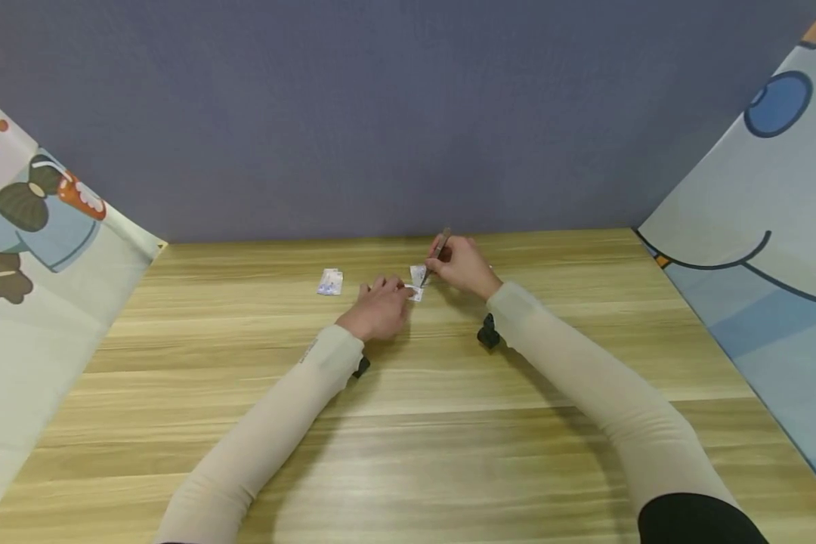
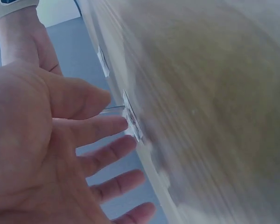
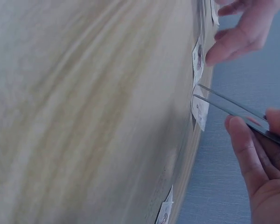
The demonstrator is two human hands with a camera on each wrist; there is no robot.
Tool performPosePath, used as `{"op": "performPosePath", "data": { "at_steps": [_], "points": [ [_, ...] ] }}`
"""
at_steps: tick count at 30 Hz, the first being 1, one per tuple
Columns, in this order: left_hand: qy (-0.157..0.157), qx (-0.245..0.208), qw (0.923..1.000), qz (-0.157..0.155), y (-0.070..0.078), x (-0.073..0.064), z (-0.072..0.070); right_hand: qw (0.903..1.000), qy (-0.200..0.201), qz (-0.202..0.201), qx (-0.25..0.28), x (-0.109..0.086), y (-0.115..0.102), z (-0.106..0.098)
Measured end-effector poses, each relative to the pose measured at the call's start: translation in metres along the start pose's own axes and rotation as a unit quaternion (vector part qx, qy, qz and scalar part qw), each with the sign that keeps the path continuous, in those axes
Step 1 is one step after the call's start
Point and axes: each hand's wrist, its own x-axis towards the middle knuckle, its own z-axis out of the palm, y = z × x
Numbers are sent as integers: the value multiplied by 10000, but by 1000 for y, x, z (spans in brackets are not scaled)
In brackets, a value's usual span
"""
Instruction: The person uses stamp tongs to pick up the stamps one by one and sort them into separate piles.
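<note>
My right hand (image 1: 464, 264) pinches a pair of metal tweezers (image 1: 440, 245) between thumb and fingers. In the right wrist view the two prongs stand apart, their tips at the edges of two small printed paper pieces. One piece (image 1: 418, 273) lies farther back; the nearer piece (image 1: 417, 295) lies partly under the fingertips of my left hand (image 1: 378, 311). In the left wrist view that hand's fingers are spread and fairly straight, with the index fingertip close to or touching the paper (image 2: 132, 119). Whether the prongs grip paper cannot be told.
A small pile of similar printed papers (image 1: 330, 282) lies on the wooden table (image 1: 408, 453) to the left of the left hand. Another bit of paper (image 3: 165, 213) shows low in the right wrist view. A grey-blue wall (image 1: 394, 121) stands behind the table's far edge.
</note>
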Motion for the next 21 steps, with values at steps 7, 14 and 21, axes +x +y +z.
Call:
{"op": "performPosePath", "data": {
  "at_steps": [7,14,21],
  "points": [
    [-144,53,9999,-47,-3,-1,1,9999,-51,51,141,0,1,1],
    [-68,126,9999,4,-1,-2,2,9987,154,104,476,-1,3,5],
    [-18,121,9999,11,0,-1,4,9982,360,182,447,-2,5,4]
  ]
}}
